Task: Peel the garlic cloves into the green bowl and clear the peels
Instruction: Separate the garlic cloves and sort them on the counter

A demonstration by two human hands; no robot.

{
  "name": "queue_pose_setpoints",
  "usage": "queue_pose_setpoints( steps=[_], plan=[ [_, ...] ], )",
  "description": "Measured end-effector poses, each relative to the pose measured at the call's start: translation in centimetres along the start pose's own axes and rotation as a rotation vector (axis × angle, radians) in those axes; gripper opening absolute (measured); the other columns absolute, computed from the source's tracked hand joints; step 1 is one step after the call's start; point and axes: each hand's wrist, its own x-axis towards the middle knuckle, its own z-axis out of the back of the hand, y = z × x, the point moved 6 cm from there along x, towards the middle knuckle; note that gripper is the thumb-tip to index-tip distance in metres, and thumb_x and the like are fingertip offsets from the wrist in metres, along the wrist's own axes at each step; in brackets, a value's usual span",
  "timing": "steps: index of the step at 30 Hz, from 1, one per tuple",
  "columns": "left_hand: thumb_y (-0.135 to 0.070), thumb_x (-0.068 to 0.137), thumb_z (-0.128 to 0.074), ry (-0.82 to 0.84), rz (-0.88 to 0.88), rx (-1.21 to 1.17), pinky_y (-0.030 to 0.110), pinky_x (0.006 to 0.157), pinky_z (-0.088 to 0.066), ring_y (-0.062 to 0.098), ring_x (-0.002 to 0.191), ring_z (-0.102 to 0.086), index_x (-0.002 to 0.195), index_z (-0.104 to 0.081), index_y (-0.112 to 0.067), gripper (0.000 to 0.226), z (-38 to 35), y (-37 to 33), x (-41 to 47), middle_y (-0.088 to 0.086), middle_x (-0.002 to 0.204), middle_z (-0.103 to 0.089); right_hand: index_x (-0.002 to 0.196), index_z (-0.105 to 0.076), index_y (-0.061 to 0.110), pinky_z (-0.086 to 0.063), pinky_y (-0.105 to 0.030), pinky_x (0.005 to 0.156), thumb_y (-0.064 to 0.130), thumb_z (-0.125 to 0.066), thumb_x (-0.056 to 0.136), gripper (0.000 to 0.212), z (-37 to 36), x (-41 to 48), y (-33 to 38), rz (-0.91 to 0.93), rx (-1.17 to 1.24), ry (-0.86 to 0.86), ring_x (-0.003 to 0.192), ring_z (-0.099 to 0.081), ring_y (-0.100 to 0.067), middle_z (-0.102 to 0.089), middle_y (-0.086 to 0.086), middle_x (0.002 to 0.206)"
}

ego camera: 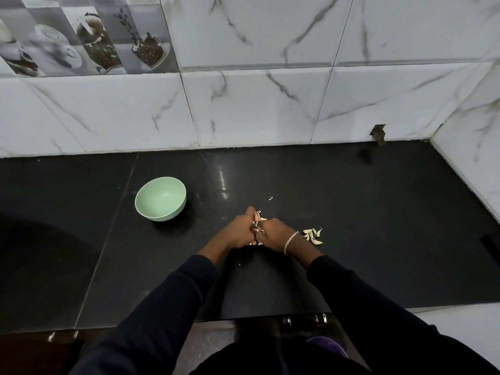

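Dark sleeves (162, 307) reach over the black bench (365, 226), where left hand (240, 234) and right hand (274, 234) meet, each grip curled round the garlic (257, 224), likely to break it apart. Fingers hide most of it. Loose cloves (312, 235) lie just right, and the green bowl (160, 198), far left, looks empty.

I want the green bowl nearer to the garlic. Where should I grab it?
Pinch the rim of the green bowl on its right side, coming from above: it stands upright and looks empty, so a thumb fits inside, and that side is nearest the left hand.
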Motion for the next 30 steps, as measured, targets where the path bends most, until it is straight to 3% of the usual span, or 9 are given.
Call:
queue_pose_setpoints(
  steps=[5,8,10,14,18,22,26,30],
  plan=[
    [0.002,0.092,-0.042,-0.079,0.035,-0.154,0.026,0.057,-0.049,0.018,0.059,-0.062,0.101,-0.048,-0.014,0.02,0.3,0.3,0.0,0.006,0.079,-0.065,0.08,-0.054,0.016,-0.044,-0.038,0.08,0.034,-0.036,0.092,0.029,0.1,-0.4,-0.6,-0.07,0.208,-0.067,0.084,-0.06,-0.03,-0.066,-0.012,0.087],
    [0.005,0.089,-0.038,-0.13,0.071,-0.185,0.021,0.051,-0.044,0.013,0.054,-0.056,0.089,-0.055,-0.018,0.028,0.3,0.9,0.3,0.002,0.075,-0.063,0.066,-0.046,0.016,-0.037,-0.036,0.071,0.023,-0.041,0.099,0.035,1.2,-0.6,-0.9,-0.138,0.338,-0.149,0.074,-0.05,-0.024,-0.054,-0.01,0.074],
    [0.007,0.089,-0.036,-0.149,0.106,-0.207,0.02,0.049,-0.044,0.01,0.051,-0.055,0.09,-0.061,-0.01,0.031,0.2,1.7,0.4,0.003,0.072,-0.063,0.065,-0.048,0.01,-0.033,-0.035,0.066,0.023,-0.04,0.097,0.035,1.5,-0.6,-1.3,-0.17,0.361,-0.146,0.071,-0.046,-0.023,-0.051,-0.01,0.069],
    [0.009,0.09,-0.056,-0.154,0.152,-0.317,0.023,0.059,-0.054,0.006,0.049,-0.064,0.087,-0.066,-0.001,0.015,-0.2,2.6,0.7,0.008,0.073,-0.07,0.064,-0.049,0.009,-0.032,-0.032,0.063,0.026,-0.039,0.094,0.036,2.1,-1.1,-2.8,-0.219,0.351,-0.148,0.067,-0.046,-0.021,-0.051,-0.006,0.066],
    [0.004,0.085,-0.074,-0.176,0.174,-0.505,0.027,0.066,-0.063,0.021,0.061,-0.074,0.078,-0.068,0.001,0.01,-0.7,1.8,1.1,0.01,0.074,-0.074,0.056,-0.04,0.017,-0.03,-0.033,0.059,0.015,-0.042,0.098,0.042,2.8,-2.4,-5.5,-0.264,0.34,-0.132,0.06,-0.041,-0.015,-0.048,-0.001,0.063],
    [0.008,0.085,-0.074,-0.15,0.198,-0.585,0.024,0.063,-0.062,0.02,0.061,-0.074,0.074,-0.069,0.005,0.012,-2.5,-0.6,2.2,0.011,0.071,-0.072,0.059,-0.05,0.016,-0.035,-0.03,0.058,0.02,-0.042,0.099,0.041,4.1,-4.7,-9.4,-0.385,0.336,-0.142,0.06,-0.048,-0.015,-0.054,0.0,0.064],
    [0.013,0.085,-0.066,-0.098,0.259,-0.595,0.042,0.082,-0.062,0.029,0.073,-0.075,0.069,-0.069,0.004,0.019,-5.1,-2.8,3.8,0.017,0.077,-0.072,0.063,-0.054,0.012,-0.035,-0.032,0.06,0.023,-0.044,0.098,0.038,5.1,-6.4,-13.1,-0.516,0.293,-0.109,0.072,-0.053,-0.023,-0.058,-0.006,0.075],
    [0.007,0.085,-0.072,-0.13,0.299,-0.578,0.042,0.079,-0.063,0.028,0.07,-0.076,0.068,-0.07,0.0,0.018,-7.0,-5.1,4.8,0.014,0.072,-0.073,0.065,-0.057,0.012,-0.035,-0.032,0.061,0.022,-0.045,0.097,0.037,5.6,-7.7,-14.5,-0.567,0.253,-0.087,0.073,-0.053,-0.024,-0.058,-0.007,0.076]
  ],
)
